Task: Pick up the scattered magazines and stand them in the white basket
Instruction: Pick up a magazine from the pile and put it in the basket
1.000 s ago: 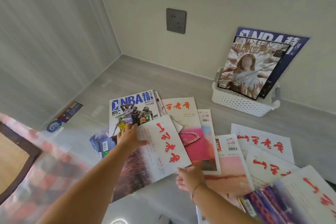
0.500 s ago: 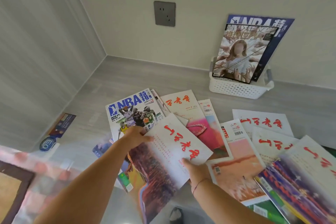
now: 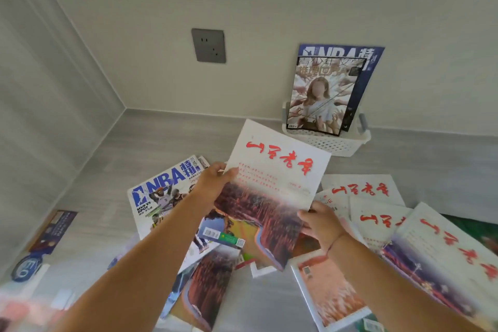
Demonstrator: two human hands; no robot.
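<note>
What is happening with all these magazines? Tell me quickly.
A person is tidying scattered magazines into a white perforated plastic basket by the wall. Both hands hold one white-topped magazine with red calligraphy lifted above the pile: the left hand grips its left edge, the right hand its lower right edge. Two magazines already stand in the basket, leaning on the wall. Many others, including a blue-and-white NBA magazine, lie on the grey floor.

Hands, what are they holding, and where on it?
A magazine: left hand on its left edge, right hand on its right edge.
</note>
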